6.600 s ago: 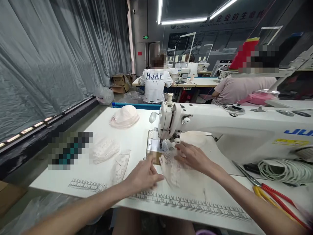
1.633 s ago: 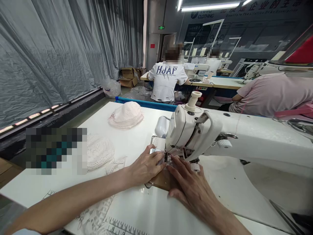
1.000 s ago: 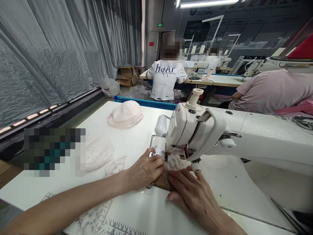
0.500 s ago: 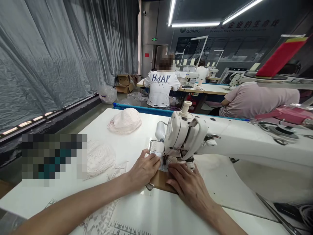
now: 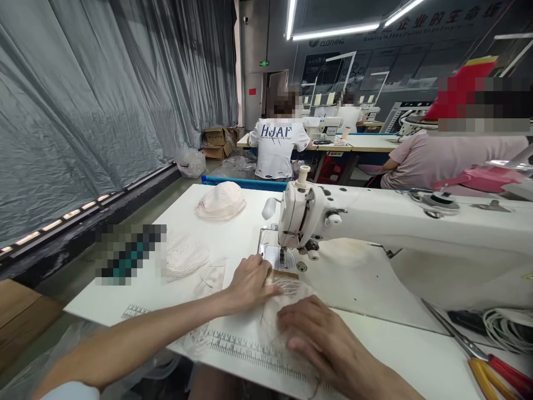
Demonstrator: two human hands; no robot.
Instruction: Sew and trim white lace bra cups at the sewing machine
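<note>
While both palms press it flat, a pale, see-through lace piece (image 5: 287, 293) lies on the white table (image 5: 366, 280) just in front of the sewing machine (image 5: 375, 214), its netted pattern faint against the tabletop and its near edge reaching the printed ruler (image 5: 245, 348) along the table's front. The left hand (image 5: 250, 281) rests on the lace's left edge with fingers loosely extended and nothing clasped. The right hand (image 5: 318, 333) lies palm down on the nearer part, fingers spread and flat, pinning the fabric rather than gripping it.

Half a second earlier both hands were crowded against the presser foot with the lace under the needle (image 5: 282, 254). Now the fabric sits drawn back toward the worker, clear of the needle, and the hands are set farther apart and nearer the table's front edge. A brown patch (image 5: 286, 274) shows between lace and needle plate.

To the left lie a stack of lace pieces (image 5: 186, 256) and, farther off, a pile of pink cups (image 5: 220, 201). Red and yellow scissors (image 5: 495, 371) lie at lower right. A co-worker in a white T-shirt (image 5: 278, 145) sits at another table beyond.
</note>
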